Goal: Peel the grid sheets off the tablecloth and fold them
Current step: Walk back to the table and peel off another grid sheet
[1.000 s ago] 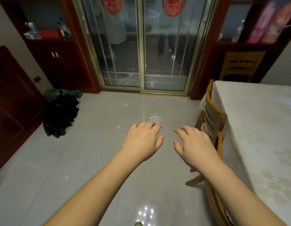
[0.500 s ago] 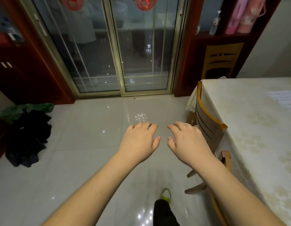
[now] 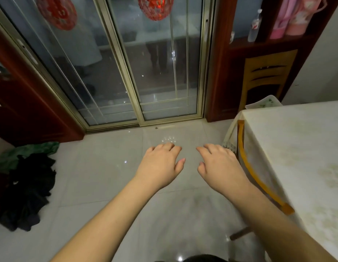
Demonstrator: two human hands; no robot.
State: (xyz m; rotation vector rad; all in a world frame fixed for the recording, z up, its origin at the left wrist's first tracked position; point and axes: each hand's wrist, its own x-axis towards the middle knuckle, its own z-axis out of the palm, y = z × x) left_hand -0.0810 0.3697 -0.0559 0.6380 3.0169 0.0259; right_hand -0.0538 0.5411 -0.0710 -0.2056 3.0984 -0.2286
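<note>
The table under a cream floral tablecloth [image 3: 296, 148] fills the right side of the head view. No grid sheet shows on it in this frame. My left hand [image 3: 160, 163] and my right hand [image 3: 219, 163] hang palm down, side by side, over the tiled floor to the left of the table. Both hold nothing and their fingers are loosely spread. My right hand is just left of the back of the chair [image 3: 247, 167] tucked against the table's edge.
Sliding glass doors [image 3: 126, 72] stand ahead, between dark red cabinets [image 3: 31, 103]. A second wooden chair [image 3: 266, 76] sits by the shelf at the back right. A heap of black and green cloth [image 3: 26, 186] lies on the floor at left.
The view has swung and closed in on the doors; the table now sits further right and its far part with the grid sheet has left the frame. Both hands stay empty, side by side.
</note>
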